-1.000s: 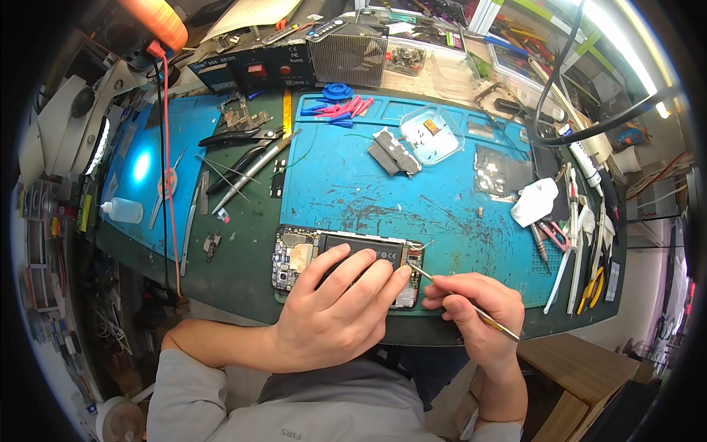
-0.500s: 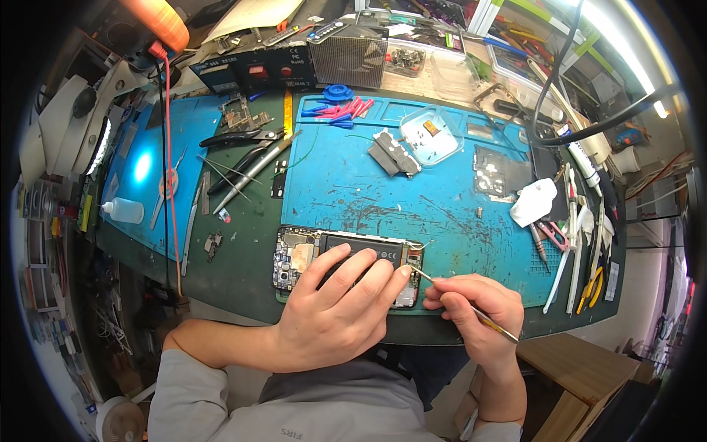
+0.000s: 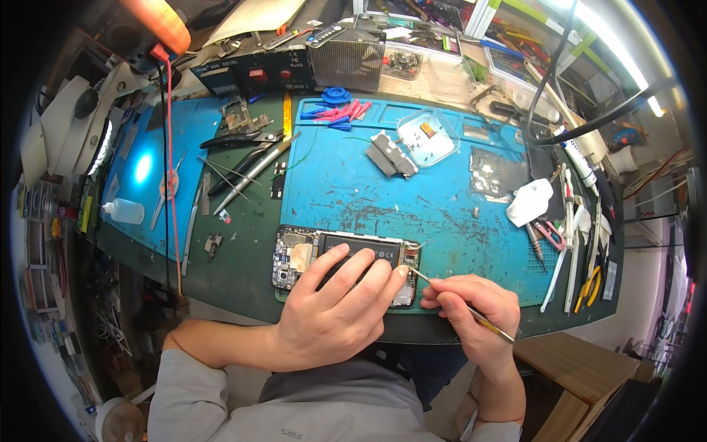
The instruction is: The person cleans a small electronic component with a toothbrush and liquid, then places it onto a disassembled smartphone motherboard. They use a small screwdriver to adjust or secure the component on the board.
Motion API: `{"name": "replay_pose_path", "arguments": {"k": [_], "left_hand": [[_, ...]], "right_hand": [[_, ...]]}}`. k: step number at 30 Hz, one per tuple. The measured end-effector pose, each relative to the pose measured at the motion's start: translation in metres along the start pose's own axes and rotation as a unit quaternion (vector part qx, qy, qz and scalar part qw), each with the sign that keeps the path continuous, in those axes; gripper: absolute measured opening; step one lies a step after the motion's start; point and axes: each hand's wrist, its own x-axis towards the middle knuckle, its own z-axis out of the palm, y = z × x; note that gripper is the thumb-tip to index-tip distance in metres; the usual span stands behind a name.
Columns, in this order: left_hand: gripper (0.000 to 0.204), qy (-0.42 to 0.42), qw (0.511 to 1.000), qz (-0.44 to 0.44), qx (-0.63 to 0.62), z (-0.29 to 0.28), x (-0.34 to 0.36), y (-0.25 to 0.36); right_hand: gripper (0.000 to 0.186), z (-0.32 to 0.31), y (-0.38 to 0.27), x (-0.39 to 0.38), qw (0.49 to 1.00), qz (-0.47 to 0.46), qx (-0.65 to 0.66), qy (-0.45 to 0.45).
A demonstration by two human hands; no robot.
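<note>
An opened smartphone (image 3: 294, 258) lies on the blue repair mat (image 3: 442, 221), its boards and black battery (image 3: 333, 244) exposed. My left hand (image 3: 331, 309) rests over the battery, fingers spread and pressing on the phone; the thumb is hidden. In my right hand (image 3: 477, 306) is a slim metal pen-like tool (image 3: 495, 330), pinched between thumb and fingers. Its thin tip meets the phone's right end, right beside my left fingertips. Exactly what the tip touches is too small to tell.
A clear plastic dish (image 3: 428, 138) and a grey metal shield (image 3: 392, 155) lie farther back. Black-handled pliers (image 3: 236, 173) are at left, near a white bottle (image 3: 124, 211). Yellow-handled pliers (image 3: 588, 287) and crumpled white tissue (image 3: 532, 202) are at right. A black cable (image 3: 549, 140) hangs at upper right.
Almost nothing differs. The right hand and its tool have shifted very slightly to the left, together with the mat and the things at right in the picture.
</note>
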Motion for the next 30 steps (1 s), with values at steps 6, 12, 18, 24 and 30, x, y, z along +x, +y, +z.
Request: {"name": "replay_pose_path", "arguments": {"k": [6, 12, 18, 24, 30], "left_hand": [[0.059, 0.032, 0.998, -0.026, -0.055, 0.001, 0.003, -0.001], [0.073, 0.035, 0.99, -0.096, -0.096, -0.004, 0.023, -0.002], [0.073, 0.035, 0.98, -0.121, -0.152, -0.001, 0.027, -0.005], [0.068, 0.014, 0.987, -0.102, -0.12, 0.0, 0.016, 0.001], [0.066, -0.027, 0.996, -0.065, -0.059, -0.001, 0.007, 0.002]], "right_hand": [[0.025, -0.002, 0.003, -0.003, 0.993, 0.039, 0.1, 0.055], [0.035, 0.007, 0.002, 0.005, 0.985, 0.029, 0.113, 0.125], [0.035, 0.011, 0.004, 0.031, 0.995, -0.058, -0.061, 0.059], [0.035, 0.016, 0.003, 0.024, 0.991, -0.012, -0.066, 0.118], [0.031, 0.003, 0.009, 0.004, 0.992, -0.026, -0.072, 0.098]]}}
